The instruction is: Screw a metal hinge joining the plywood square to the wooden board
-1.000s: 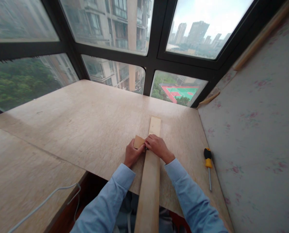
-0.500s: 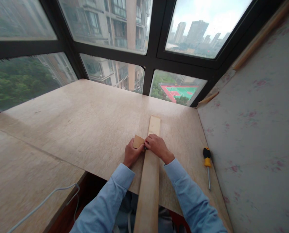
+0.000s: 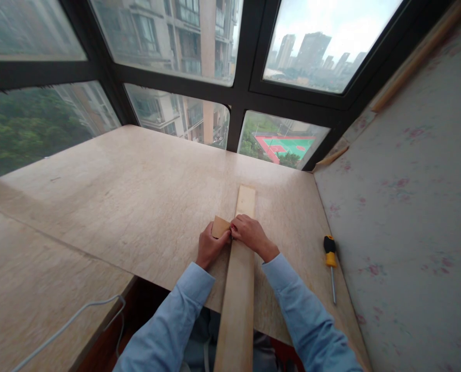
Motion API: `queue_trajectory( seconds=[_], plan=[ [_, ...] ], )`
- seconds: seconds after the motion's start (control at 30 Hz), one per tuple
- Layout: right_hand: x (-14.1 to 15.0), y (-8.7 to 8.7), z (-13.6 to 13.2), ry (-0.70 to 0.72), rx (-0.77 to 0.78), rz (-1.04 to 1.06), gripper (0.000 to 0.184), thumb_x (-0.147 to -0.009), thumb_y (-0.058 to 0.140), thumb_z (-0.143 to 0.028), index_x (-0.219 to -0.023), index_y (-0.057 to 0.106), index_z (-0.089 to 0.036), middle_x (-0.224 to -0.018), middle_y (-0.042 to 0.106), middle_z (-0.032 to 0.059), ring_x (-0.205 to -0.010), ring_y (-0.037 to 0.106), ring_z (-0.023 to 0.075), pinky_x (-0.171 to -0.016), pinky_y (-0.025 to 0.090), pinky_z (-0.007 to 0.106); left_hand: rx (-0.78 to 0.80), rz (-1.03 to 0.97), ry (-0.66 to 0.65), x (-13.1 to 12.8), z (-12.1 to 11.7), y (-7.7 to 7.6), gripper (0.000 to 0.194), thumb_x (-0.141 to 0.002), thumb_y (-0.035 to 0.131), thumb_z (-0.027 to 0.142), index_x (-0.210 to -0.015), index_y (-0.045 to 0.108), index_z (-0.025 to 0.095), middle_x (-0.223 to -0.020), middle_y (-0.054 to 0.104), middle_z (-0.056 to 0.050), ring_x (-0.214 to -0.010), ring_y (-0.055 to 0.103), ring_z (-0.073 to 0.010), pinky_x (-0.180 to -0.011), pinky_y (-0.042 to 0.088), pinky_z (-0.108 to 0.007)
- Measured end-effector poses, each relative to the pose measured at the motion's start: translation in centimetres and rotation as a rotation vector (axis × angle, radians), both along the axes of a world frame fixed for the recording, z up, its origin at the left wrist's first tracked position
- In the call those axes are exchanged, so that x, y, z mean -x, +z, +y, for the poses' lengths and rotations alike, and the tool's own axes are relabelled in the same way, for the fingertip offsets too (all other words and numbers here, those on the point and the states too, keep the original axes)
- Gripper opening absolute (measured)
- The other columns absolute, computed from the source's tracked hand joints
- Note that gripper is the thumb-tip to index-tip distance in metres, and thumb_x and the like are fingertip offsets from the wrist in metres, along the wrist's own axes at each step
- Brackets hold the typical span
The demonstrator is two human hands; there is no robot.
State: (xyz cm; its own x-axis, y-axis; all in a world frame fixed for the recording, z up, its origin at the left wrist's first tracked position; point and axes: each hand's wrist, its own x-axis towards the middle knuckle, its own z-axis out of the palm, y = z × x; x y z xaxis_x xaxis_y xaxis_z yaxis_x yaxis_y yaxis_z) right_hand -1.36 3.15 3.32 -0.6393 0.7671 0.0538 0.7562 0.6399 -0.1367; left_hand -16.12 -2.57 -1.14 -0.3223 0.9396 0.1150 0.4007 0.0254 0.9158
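Observation:
A long pale wooden board (image 3: 238,294) lies lengthwise on the counter, its near end jutting past the edge toward me. My left hand (image 3: 210,244) is closed on a small flat tan piece (image 3: 220,227), like sandpaper or card, just left of the board. Over the board, my right hand (image 3: 251,233) has its fingers pinched together, meeting the left fingertips at the board's left edge. Something small and dark shows between the fingertips, too small to name.
A yellow and black screwdriver (image 3: 330,256) lies on the right by the papered wall (image 3: 408,232). A white cable (image 3: 71,323) crosses the left counter near a dark gap (image 3: 145,299). Dark-framed windows (image 3: 241,98) border the stone-patterned counter (image 3: 137,206) at the back.
Both hands stay at the same spot on the board, with only slight finger movement. The view has shifted very slightly.

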Motion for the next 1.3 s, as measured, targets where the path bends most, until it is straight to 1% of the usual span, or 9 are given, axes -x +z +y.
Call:
queue_trajectory(
  seconds=[0.2,0.33,0.57,0.8,1.03,1.17,1.3],
  plan=[
    [-0.4,0.0,0.4,0.029,0.029,0.035,0.010,-0.091,0.055,-0.019,-0.092,0.065,-0.016,-0.096,0.066,0.0073,-0.094,0.059,0.0177,-0.078,0.044,0.026,0.018,-0.015,0.004,-0.1,0.1,0.1,0.032,-0.070,0.069,0.046,-0.082,0.059,0.017,-0.072,0.063,-0.003,-0.063,0.056,-0.0170,-0.054,0.039,-0.024],
    [-0.7,-0.2,0.6,0.051,0.049,0.077,0.008,-0.089,0.057,-0.017,-0.092,0.064,-0.016,-0.095,0.066,0.0069,-0.093,0.058,0.0173,-0.080,0.044,0.026,0.012,-0.014,-0.021,0.0,0.1,0.1,0.033,-0.070,0.069,0.045,-0.085,0.060,0.017,-0.075,0.065,-0.003,-0.064,0.058,-0.0175,-0.055,0.040,-0.025],
    [-0.8,-0.6,0.8,0.074,0.035,0.146,0.007,-0.089,0.055,-0.016,-0.089,0.062,-0.017,-0.091,0.064,0.0052,-0.088,0.057,0.0165,-0.078,0.043,0.026,0.029,0.006,-0.049,0.1,0.1,0.0,0.035,-0.070,0.071,0.045,-0.087,0.060,0.017,-0.074,0.064,-0.003,-0.064,0.058,-0.0170,-0.054,0.040,-0.025],
    [-0.9,-0.5,0.7,0.070,0.047,0.174,0.008,-0.088,0.055,-0.015,-0.088,0.062,-0.016,-0.090,0.064,0.0049,-0.086,0.057,0.0164,-0.077,0.043,0.026,0.041,-0.016,-0.057,0.1,0.1,0.0,0.037,-0.070,0.071,0.044,-0.091,0.062,0.015,-0.078,0.066,-0.004,-0.067,0.058,-0.0179,-0.057,0.042,-0.025],
    [-1.1,0.2,0.4,0.021,0.070,0.180,0.011,-0.089,0.059,-0.022,-0.096,0.066,-0.017,-0.094,0.066,0.0054,-0.090,0.060,0.0164,-0.078,0.043,0.026,0.043,-0.048,-0.050,0.0,0.0,0.2,0.036,-0.070,0.071,0.043,-0.090,0.063,0.014,-0.080,0.067,-0.006,-0.068,0.059,-0.0184,-0.057,0.043,-0.025],
    [-1.2,0.5,0.5,0.005,0.088,0.155,0.014,-0.092,0.058,-0.028,-0.092,0.069,-0.018,-0.091,0.067,0.0053,-0.088,0.061,0.0162,-0.074,0.043,0.026,0.047,-0.046,-0.056,0.0,0.0,0.2,0.038,-0.071,0.071,0.046,-0.090,0.063,0.014,-0.080,0.067,-0.006,-0.068,0.060,-0.0182,-0.057,0.044,-0.025],
    [-1.3,0.4,0.7,0.029,0.086,0.150,0.014,-0.092,0.059,-0.026,-0.092,0.070,-0.017,-0.092,0.067,0.0063,-0.088,0.061,0.0171,-0.074,0.043,0.026,0.054,-0.042,-0.056,0.1,0.1,0.0,0.039,-0.071,0.070,0.046,-0.092,0.063,0.013,-0.081,0.067,-0.006,-0.069,0.060,-0.0186,-0.058,0.044,-0.026]
  ],
)
